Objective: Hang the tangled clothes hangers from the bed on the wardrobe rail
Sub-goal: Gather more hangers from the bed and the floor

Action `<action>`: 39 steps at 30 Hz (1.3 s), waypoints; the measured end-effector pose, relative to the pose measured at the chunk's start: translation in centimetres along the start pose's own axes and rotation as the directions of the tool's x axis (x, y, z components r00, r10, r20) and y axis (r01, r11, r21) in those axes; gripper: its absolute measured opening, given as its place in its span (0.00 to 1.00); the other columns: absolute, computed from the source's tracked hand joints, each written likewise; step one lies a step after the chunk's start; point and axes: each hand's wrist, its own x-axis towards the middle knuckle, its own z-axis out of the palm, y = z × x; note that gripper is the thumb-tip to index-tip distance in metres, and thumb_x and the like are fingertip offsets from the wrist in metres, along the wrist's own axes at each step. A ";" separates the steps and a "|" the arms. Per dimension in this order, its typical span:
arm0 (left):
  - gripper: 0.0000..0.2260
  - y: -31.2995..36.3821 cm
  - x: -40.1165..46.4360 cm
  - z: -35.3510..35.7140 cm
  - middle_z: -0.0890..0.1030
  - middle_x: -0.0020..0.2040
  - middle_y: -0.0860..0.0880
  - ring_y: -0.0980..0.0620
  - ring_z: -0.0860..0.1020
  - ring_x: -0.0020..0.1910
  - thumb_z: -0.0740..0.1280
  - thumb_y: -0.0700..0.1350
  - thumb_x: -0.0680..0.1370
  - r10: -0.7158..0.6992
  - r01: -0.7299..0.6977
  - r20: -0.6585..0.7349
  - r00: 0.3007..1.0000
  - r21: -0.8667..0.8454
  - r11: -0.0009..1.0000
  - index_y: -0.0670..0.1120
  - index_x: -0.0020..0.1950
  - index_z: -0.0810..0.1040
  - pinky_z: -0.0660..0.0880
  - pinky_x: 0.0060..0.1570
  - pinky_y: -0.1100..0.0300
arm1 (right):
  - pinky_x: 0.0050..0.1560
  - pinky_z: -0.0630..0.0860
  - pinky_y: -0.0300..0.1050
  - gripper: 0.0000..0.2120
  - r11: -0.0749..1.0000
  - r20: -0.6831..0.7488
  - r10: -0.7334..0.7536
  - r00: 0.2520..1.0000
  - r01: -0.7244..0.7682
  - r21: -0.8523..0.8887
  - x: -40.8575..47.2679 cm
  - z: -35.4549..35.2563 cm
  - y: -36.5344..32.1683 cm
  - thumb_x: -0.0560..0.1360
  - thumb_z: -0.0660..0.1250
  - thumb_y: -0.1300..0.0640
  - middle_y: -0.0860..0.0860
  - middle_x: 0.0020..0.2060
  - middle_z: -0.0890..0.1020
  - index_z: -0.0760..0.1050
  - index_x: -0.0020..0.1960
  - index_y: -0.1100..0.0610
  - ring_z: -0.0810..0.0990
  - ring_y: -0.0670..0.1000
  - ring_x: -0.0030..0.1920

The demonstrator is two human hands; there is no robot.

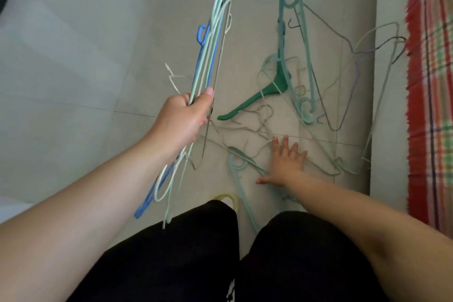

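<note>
My left hand (186,117) grips a bundle of thin hangers (209,56), blue, pale green and white, held up over the floor. A tangle of hangers lies on the grey tiled floor ahead: a dark green plastic hanger (257,98), teal plastic hangers (294,32), and several wire hangers (343,61). My right hand (286,162) reaches down with fingers spread over wire hangers and a pale teal hanger (239,167) near my knees. I cannot tell whether it touches them.
A bed with a red, green and white checked cover (431,81) runs along the right edge, its pale side panel (375,32) beside the tangle. My black-trousered legs (196,252) fill the bottom. A yellow hanger hook (224,197) peeks out by my left knee.
</note>
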 end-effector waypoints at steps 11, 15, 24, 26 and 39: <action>0.18 0.4 -1.5 -0.6 0.64 0.25 0.52 0.57 0.58 0.18 0.62 0.54 0.80 -0.006 -0.002 -0.094 0.996 -0.086 0.996 0.48 0.34 0.62 0.56 0.21 0.68 | 0.70 0.57 0.62 0.47 1.000 -0.164 -0.004 0.986 -0.001 -0.030 -0.5 2.5 -2.0 0.76 0.63 0.50 0.64 0.67 0.66 0.29 0.75 0.61 0.70 0.61 0.63; 0.20 0.2 -0.9 -1.1 0.66 0.23 0.52 0.55 0.58 0.18 0.63 0.53 0.80 -0.041 0.021 -0.152 0.987 -0.132 0.991 0.47 0.32 0.63 0.57 0.21 0.68 | 0.71 0.52 0.64 0.34 0.994 -0.181 -0.027 0.983 0.007 -0.109 -0.6 1.8 -1.4 0.74 0.57 0.60 0.60 0.62 0.73 0.46 0.76 0.65 0.73 0.59 0.61; 0.16 -0.1 -0.1 -0.1 0.73 0.22 0.52 0.56 0.68 0.18 0.61 0.51 0.81 -0.121 0.101 -0.089 0.989 -0.202 0.974 0.44 0.39 0.77 0.61 0.20 0.68 | 0.45 0.69 0.48 0.12 0.960 -0.313 -0.124 0.941 0.194 0.203 -1.1 -11.3 -4.4 0.75 0.57 0.56 0.57 0.53 0.79 0.69 0.57 0.57 0.78 0.59 0.50; 0.17 0.0 0.0 0.2 0.80 0.33 0.50 0.56 0.76 0.23 0.60 0.52 0.81 -0.181 0.160 -0.070 0.981 -0.232 0.959 0.45 0.38 0.77 0.65 0.21 0.69 | 0.44 0.70 0.46 0.12 0.940 -0.295 -0.153 0.943 0.231 0.252 -1.9 -14.0 -5.8 0.75 0.57 0.58 0.57 0.53 0.78 0.69 0.58 0.58 0.76 0.58 0.47; 0.11 1.6 0.6 0.3 0.84 0.47 0.46 0.49 0.81 0.44 0.76 0.53 0.70 -0.149 0.078 -0.156 0.976 -0.388 0.919 0.50 0.43 0.77 0.78 0.51 0.53 | 0.40 0.70 0.43 0.12 0.678 -0.281 -0.359 0.890 0.456 0.577 -7.1 -19.4 -12.1 0.74 0.58 0.63 0.59 0.48 0.81 0.76 0.54 0.61 0.79 0.58 0.47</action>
